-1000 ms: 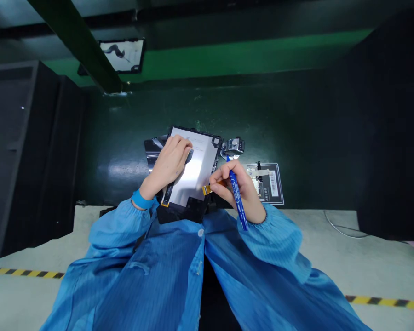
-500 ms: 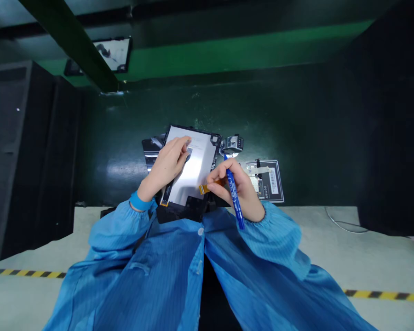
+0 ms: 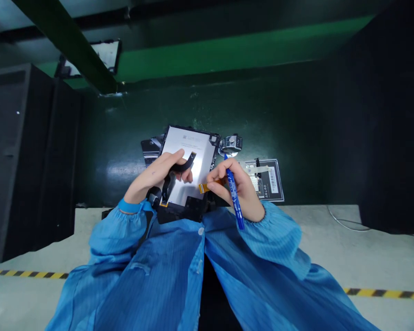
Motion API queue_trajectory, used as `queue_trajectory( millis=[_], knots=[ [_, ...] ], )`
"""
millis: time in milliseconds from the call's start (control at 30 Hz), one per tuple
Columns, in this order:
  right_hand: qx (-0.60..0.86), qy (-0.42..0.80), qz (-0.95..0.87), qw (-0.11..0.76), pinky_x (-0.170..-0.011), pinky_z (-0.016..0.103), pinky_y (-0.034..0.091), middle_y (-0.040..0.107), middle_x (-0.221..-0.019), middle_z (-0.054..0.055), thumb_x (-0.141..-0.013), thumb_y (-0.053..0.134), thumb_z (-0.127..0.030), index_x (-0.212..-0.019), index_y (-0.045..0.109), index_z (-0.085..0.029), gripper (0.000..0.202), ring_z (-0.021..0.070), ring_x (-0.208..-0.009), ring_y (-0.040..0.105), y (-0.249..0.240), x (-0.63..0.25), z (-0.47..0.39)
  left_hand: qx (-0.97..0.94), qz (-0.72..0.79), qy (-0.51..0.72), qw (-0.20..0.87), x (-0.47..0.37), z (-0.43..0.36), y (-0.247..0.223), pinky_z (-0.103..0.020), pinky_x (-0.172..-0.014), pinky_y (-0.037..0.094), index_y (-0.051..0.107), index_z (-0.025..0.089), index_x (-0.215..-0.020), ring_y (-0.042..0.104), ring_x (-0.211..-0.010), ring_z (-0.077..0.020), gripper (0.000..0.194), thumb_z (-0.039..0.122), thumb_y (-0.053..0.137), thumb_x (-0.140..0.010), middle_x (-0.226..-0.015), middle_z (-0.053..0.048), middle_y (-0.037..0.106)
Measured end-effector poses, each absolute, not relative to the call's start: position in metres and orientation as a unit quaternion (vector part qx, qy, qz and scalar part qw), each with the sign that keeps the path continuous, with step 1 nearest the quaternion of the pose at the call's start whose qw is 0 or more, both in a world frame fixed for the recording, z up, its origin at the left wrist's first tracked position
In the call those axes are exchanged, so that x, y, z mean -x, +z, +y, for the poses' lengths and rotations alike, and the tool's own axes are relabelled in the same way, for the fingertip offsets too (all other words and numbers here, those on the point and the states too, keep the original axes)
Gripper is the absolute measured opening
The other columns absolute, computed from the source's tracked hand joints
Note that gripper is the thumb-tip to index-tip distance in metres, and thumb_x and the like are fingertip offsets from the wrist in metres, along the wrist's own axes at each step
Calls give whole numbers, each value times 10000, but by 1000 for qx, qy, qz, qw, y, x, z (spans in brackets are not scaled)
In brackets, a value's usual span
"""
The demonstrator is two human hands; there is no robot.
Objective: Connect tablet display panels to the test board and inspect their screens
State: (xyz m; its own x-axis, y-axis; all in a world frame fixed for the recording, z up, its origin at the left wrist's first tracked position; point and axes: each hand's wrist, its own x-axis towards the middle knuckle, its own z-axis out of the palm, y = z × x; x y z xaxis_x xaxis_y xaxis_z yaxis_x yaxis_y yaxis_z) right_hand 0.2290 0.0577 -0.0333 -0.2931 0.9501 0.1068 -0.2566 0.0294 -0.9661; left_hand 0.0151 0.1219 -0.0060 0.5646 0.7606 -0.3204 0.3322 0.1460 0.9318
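A tablet-like device (image 3: 202, 165) with a silvery back panel and black frame lies at the bench's front edge. Over its left half is my left hand (image 3: 160, 172), with a black flex cable (image 3: 185, 164) held between thumb and fingers. The cable's upper end sticks up past the thumb, and its lower part curves down toward the device's bottom left. At the device's lower right, my right hand (image 3: 239, 184) pinches an orange flex cable (image 3: 204, 188) between thumb and forefinger. A blue marker (image 3: 235, 200) also rests across that hand, between its fingers.
Right of the device sit a metallic object (image 3: 231, 144) and an opened unit (image 3: 267, 180) with a circuit board and label. A dark panel (image 3: 150, 149) shows at its left. Black boxes (image 3: 37, 161) flank the bench (image 3: 296, 124). Another device (image 3: 106, 55) lies behind a green post (image 3: 86, 55).
My left hand has turned and shifted down and left, lifting the black flex cable off the panel into a curve. My right hand looks the same.
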Motion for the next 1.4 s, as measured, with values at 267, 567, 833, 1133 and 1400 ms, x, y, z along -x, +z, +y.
queue_trajectory(
  millis=[267,567,833,1133,1400],
  knots=[
    [342,608,-520,492,-605,266,407,622,-818,-31,-923,730,-301,-918,435,-245,300,94,-636,486,-31,-230,57,-477,417,224,741,17,83,21,-352,-445,356,817,215,-709,383,-353,-161,553,577,452,-913,-362,-42,500],
    [349,589,-539,491,-608,274,403,653,-867,-17,-948,683,-258,-915,425,-247,260,89,-617,475,-28,-228,57,-561,361,140,732,15,67,35,-390,-621,436,849,262,-813,537,-620,-233,566,495,368,-999,-667,-112,687],
    [364,580,-539,490,-606,279,418,652,-876,-8,-944,688,-300,-913,425,-249,269,99,-625,497,-27,-227,57,-475,370,271,751,5,65,22,-380,-584,353,599,253,-720,377,-564,-189,322,544,583,-858,-574,-6,406],
    [377,575,-528,499,-558,273,395,652,-826,-21,-912,739,-373,-892,424,-253,338,96,-586,484,-23,-223,58,-421,415,325,738,-15,64,22,-356,-515,315,491,241,-519,260,-484,-139,483,548,560,-885,-487,26,280],
    [402,554,-519,512,-586,275,421,679,-828,-12,-899,756,-397,-873,425,-248,364,115,-627,557,-21,-221,56,-559,561,402,460,-43,47,8,-313,-626,442,745,243,-738,515,-571,-138,157,328,739,-869,-579,37,601]
  ],
)
